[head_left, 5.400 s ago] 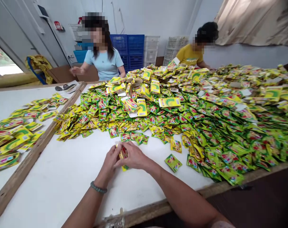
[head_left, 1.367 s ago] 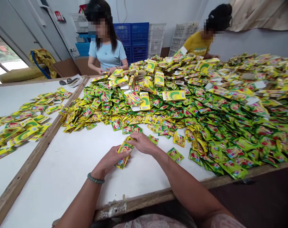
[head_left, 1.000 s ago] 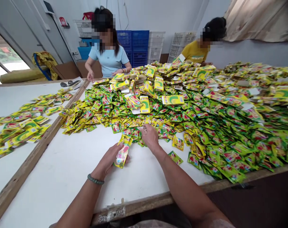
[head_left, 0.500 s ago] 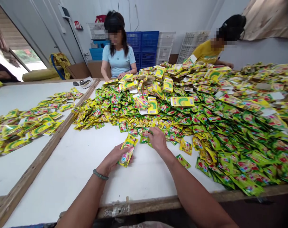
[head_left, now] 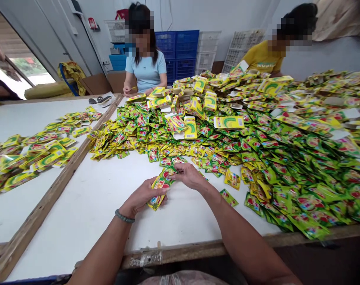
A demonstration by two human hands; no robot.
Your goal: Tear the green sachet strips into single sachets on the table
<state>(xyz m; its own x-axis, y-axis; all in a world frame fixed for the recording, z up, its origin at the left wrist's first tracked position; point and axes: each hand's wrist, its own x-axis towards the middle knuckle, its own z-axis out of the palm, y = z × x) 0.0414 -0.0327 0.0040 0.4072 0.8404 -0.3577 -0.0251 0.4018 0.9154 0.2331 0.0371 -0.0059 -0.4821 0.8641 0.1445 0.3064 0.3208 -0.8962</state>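
Observation:
My left hand is closed around a yellow packet with coloured print, its thumb lying across the front. Whether this is one packet or several stacked is not clear. Between the pinched fingers of my right hand is a green sachet with a red fruit picture, laid over the upper end of the yellow packet. Just beyond both hands lies a heap of green sachets and yellow sachets. A loose yellow sachet and a loose green sachet lie right of my right hand.
Flattish yellow cartons top the heap. More yellow cartons lie left of a wooden strip across the white table. Two people work opposite, one in a light blue shirt, one in yellow. Blue crates stand behind.
My right hand has drawn a green sachet from the heap's near edge, left and towards me, onto the yellow packet. My left hand stays nearly in place. The view has tipped slightly downward.

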